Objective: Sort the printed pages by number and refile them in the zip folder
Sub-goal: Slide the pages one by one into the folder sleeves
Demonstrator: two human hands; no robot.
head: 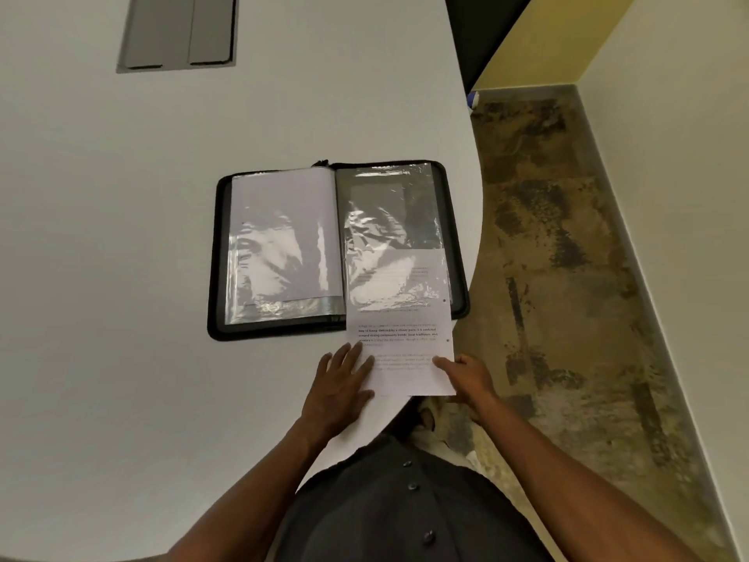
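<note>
On the pale worktop (121, 237) we see a grey hatch (178, 32) at far left, then the black zip folder (338, 247) lying open, a blank sheet in its left sleeve. Our left hand (338, 385) rests flat, fingers spread, on a printed page (405, 350) half slid into the right sleeve; the text is too blurred to read. Our right hand (466, 379) pinches the page's near corner, beside the patchy floor (567, 277).
</note>
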